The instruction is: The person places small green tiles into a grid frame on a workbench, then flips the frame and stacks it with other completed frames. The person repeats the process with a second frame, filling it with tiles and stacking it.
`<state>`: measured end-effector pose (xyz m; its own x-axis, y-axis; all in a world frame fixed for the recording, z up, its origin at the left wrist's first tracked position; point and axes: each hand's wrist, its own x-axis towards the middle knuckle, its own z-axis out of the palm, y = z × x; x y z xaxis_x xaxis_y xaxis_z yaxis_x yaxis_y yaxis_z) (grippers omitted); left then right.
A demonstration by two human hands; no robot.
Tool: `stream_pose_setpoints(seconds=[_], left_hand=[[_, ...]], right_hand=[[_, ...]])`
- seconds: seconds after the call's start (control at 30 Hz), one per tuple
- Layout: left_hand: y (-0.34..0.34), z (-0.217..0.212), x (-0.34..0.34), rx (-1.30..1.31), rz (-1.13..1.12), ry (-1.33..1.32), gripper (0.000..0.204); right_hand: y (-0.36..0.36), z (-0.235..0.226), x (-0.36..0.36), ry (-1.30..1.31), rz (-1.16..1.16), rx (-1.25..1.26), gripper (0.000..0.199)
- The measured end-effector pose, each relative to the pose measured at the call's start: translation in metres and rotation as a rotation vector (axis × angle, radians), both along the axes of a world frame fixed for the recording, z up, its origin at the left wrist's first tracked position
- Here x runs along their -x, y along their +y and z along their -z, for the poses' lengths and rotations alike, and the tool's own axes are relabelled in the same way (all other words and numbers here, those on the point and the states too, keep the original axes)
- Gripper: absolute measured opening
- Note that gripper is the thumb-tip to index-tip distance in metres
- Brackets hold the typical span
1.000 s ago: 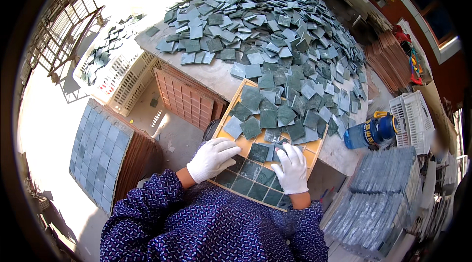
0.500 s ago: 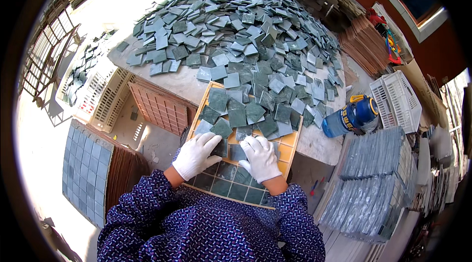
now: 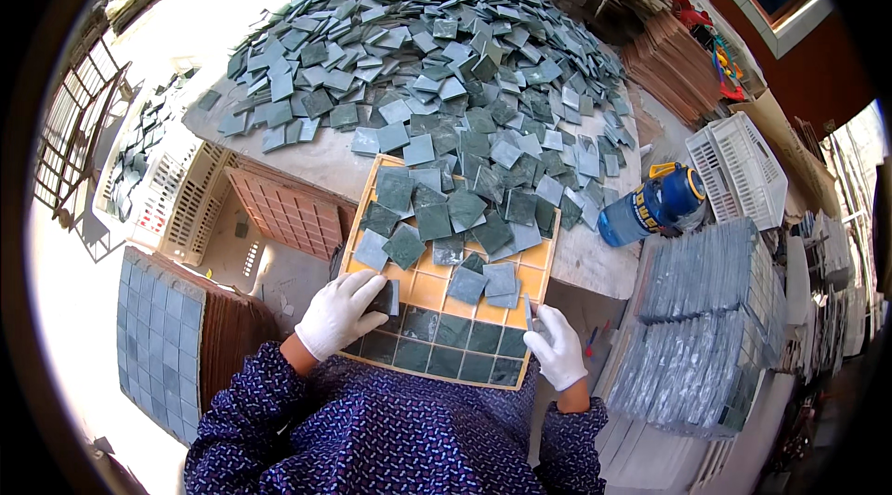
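Observation:
A yellow gridded tray (image 3: 420,292) lies in front of me, its near rows filled with dark green square stone tiles (image 3: 451,363). More loose tiles (image 3: 432,221) are heaped over its far half, and a few grey ones (image 3: 466,285) lie mid-tray. My left hand (image 3: 341,314), in a white glove, is closed on a dark tile (image 3: 383,298) at the tray's left side; a second tile shows beside it. At the right edge, my gloved right hand (image 3: 557,349) pinches a tile (image 3: 528,312) that is held on edge.
Behind the tray, a big pile of tiles (image 3: 418,40) covers the table (image 3: 595,263). A blue bottle (image 3: 650,207) lies at the table's right, near a white crate (image 3: 739,170). Stacked tile sheets stand left (image 3: 160,337) and right (image 3: 701,337); reddish gridded trays (image 3: 288,207) lean at left.
My hands have moved apart from mid-tray, left hand to the left and right hand to the right edge. The tray's middle cells are now uncovered, and the view has shifted slightly.

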<state>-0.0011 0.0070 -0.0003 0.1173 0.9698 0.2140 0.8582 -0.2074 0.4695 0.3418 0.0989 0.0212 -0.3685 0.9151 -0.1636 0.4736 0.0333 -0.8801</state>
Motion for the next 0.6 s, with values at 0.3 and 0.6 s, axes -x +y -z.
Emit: stream_pose_setpoints(seconds=[0.3,0.6], left_hand=[[0.014,0.01,0.001,0.056,0.031,0.056,0.053],[0.013,0.01,-0.008,-0.09,-0.077,0.055,0.066]], right_hand=[[0.002,0.029,0.007,-0.435,-0.139,-0.302,0.025],[0.007,0.032,0.048,-0.57,-0.058,-0.546,0.083]])
